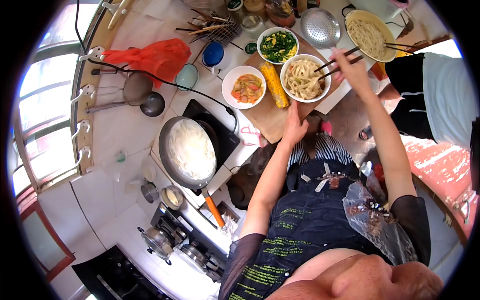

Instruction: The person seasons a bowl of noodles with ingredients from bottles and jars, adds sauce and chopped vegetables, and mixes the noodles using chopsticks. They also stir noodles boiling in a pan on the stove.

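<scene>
My right hand (351,71) is closed around a pair of dark chopsticks (342,66). Their tips reach into the noodles (303,80) in a white bowl (326,93), which stands on a wooden cutting board (265,122). At the bowl's near side, my left hand (295,126) steadies it with its fingers against the wall; part of the grip is hidden. Left of this bowl lies a cob of corn (274,85). Beside the corn are a bowl of stir-fried vegetables (248,88) and, farther back, a bowl of greens with egg (278,46).
A frying pan (163,150) with whitish contents sits on a black induction cooker (226,135), its orange handle (214,211) toward me. A perforated skimmer (320,28) and a yellow bowl of noodles (370,32) lie at back right. Another person (446,95) stands at the right.
</scene>
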Action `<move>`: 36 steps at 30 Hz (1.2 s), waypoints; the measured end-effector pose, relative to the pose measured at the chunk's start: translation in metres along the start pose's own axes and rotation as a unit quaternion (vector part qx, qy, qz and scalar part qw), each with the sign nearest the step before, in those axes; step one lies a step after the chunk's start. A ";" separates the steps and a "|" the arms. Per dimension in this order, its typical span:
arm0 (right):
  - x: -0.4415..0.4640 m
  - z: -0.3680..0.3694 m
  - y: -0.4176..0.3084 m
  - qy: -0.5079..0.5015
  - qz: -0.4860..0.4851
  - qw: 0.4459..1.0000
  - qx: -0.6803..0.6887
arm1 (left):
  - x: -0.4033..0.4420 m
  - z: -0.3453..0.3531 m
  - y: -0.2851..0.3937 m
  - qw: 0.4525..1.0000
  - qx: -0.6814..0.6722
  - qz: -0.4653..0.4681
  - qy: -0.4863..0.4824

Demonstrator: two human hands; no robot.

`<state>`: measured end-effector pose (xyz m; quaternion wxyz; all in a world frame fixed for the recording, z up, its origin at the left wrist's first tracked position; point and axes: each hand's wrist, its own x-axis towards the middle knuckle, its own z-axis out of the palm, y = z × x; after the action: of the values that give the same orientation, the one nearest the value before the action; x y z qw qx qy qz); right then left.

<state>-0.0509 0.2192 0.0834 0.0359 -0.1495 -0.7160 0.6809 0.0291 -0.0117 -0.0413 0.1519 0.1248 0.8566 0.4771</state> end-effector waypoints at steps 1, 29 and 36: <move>-0.002 -0.008 -0.016 0.031 -0.030 0.999 -0.004 | 0.000 0.001 -0.001 1.000 0.000 0.000 0.003; -0.054 0.023 0.069 0.222 0.088 0.944 0.226 | 0.106 -0.233 -0.020 0.919 0.203 -0.033 0.337; -0.116 0.027 0.080 0.054 0.256 0.964 0.057 | 0.185 -0.263 -0.124 0.935 0.172 -0.298 0.083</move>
<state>0.0664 0.1649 0.0201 -0.0926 -0.3619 -0.6112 0.6977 -0.2502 -0.2137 -0.0420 0.1915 -0.1522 0.9329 0.2643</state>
